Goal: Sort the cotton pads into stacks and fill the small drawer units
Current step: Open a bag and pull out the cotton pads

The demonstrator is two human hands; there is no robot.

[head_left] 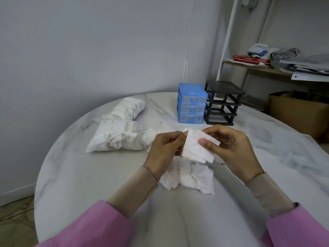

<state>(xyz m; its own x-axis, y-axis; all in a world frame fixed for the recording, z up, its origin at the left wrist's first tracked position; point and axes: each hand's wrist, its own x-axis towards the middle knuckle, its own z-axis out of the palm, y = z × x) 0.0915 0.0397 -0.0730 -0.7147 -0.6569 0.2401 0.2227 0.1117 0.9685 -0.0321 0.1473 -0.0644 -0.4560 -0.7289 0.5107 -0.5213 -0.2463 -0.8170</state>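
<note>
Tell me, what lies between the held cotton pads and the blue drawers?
Head view: only bare marble table between the held pads and blue drawer unit.

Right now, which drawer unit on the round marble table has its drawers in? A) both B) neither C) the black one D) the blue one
D: the blue plastic drawer unit shows three clear drawers with blue handles seated in it, while the black plastic drawer frame beside it is open slots you can see straight through.
</note>
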